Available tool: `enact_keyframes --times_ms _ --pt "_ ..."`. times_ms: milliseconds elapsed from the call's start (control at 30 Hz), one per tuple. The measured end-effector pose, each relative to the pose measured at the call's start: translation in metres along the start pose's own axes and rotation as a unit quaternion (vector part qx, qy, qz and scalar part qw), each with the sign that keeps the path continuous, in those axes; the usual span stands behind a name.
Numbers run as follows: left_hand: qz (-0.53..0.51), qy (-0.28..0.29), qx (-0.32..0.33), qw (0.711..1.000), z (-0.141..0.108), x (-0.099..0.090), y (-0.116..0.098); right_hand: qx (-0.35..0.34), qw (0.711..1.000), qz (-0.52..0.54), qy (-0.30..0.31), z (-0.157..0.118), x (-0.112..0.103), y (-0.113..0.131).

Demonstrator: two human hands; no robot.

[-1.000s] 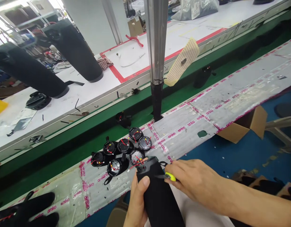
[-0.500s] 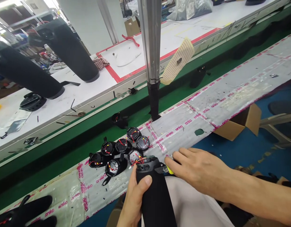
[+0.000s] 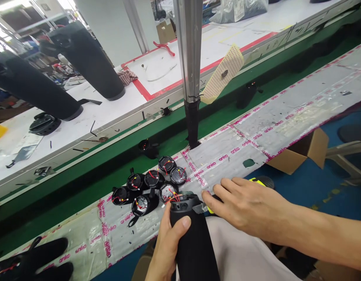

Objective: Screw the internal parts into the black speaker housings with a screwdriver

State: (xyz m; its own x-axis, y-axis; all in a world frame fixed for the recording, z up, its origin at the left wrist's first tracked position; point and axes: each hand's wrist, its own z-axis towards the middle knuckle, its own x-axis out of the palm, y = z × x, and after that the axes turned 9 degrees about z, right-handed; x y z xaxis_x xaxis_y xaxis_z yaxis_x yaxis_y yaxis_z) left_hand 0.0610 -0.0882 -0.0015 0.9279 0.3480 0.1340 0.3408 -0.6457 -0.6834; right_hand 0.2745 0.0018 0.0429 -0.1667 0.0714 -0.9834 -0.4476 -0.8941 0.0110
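My left hand (image 3: 171,244) is wrapped round a black cylindrical speaker (image 3: 196,246), thumb across its front. The speaker's upper end is open, with thin red wires sticking out by a grey-black plastic rim. My right hand (image 3: 237,201) is closed on a utility knife (image 3: 210,210) with a yellow and black handle, mostly hidden by the fingers. The knife's blade lies beside the rim at the upper right of the speaker; I cannot tell whether it touches. Just beyond stand several similar speakers (image 3: 140,205), open ends up, with red wires and yellow bits showing.
A plastic-wrapped ledge (image 3: 224,156) with pink lettering runs diagonally before me, beside a green conveyor (image 3: 89,164). A metal post (image 3: 192,58) rises beyond it. Two tall black cylinders (image 3: 89,58) stand on the white bench. More black cylinders (image 3: 48,251) lie lower left. A cardboard box (image 3: 303,152) sits right.
My right hand has turned and lifted slightly, and the yellow and black end of the knife handle now shows behind it. My left hand keeps its hold on the speaker. The view has shifted slightly.
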Motion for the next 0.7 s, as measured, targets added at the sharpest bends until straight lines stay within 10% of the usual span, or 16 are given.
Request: enact_keyframes --times_ms 300,500,700 --pt "0.191 0.008 0.161 0.968 -0.003 0.001 -0.009 -0.029 0.998 -0.024 0.049 0.0 -0.012 0.0" --pt "0.187 0.054 0.145 0.97 0.009 -0.001 -0.003 -0.016 0.996 0.057 0.059 -0.009 0.003 -0.006" --pt "0.186 0.052 0.166 0.967 0.025 0.011 0.002 0.174 0.937 0.281 -0.111 -0.04 0.012 -0.001"
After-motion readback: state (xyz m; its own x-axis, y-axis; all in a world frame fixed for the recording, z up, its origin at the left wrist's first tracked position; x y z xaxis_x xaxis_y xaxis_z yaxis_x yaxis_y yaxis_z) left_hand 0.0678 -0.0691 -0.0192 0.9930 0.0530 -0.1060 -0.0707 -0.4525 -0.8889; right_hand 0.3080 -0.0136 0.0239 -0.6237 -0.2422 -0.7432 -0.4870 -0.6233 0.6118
